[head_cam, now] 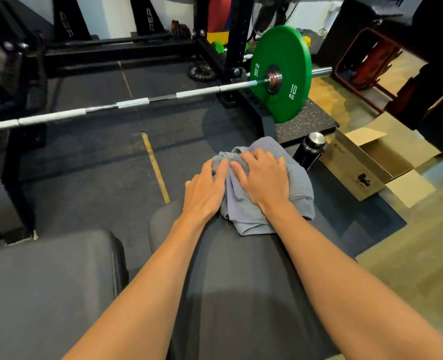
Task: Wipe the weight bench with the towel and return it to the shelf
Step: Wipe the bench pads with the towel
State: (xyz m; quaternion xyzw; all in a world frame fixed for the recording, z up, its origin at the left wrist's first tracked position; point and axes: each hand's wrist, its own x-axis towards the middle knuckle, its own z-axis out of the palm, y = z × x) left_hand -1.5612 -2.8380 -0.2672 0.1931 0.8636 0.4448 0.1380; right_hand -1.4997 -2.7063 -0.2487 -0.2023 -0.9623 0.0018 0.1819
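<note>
head view: both hands flat on grey towel (pixel 243 219) at far end of desk (pixel 241 294). left hand (pixel 204 190), right hand (pixel 264 178) fingers spread, pressing not gripping, likely for wiping pressure. shelf unseen.

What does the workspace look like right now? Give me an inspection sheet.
Surface: black padded weight bench, two pads with a gap between them; no dirt discernible.
Job's things: crumpled grey cloth towel lying on the far end of the bench; shelf not in view.
Clutter: black bottle with steel lid and open cardboard box on the floor to the right.
Hands: left hand and right hand both pressed flat on the towel.
Cables: nothing seen.
Surroundings: steel barbell with green 10 kg plate racked across beyond the bench; black rubber floor mats.
</note>
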